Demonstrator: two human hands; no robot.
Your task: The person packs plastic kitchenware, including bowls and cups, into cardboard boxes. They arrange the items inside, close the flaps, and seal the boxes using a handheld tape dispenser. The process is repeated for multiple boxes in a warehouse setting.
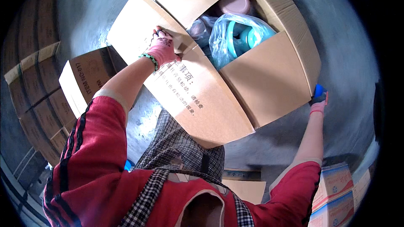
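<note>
A big cardboard box (261, 80) stands turned at an angle before me, its top flaps folded partly inward. Through the gap show a turquoise plastic item (244, 38) in a clear bag and a round pale pink item (234, 2). My left hand (162, 47), in a pink glove with bare fingertips, lies open and flat on the printed near-left flap (198, 96). At the box's right corner is my gloved right hand (318, 101), closed round a small blue object (319, 89) whose kind I cannot make out. Most of those fingers are hidden.
Stacked brown cartons (38, 75) line the left side. A smaller carton (90, 75) with a raised white flap stands between them and the box. Blue-and-orange printed cartons (336, 201) are at the lower right. An open carton (244, 189) sits near my body on the grey floor.
</note>
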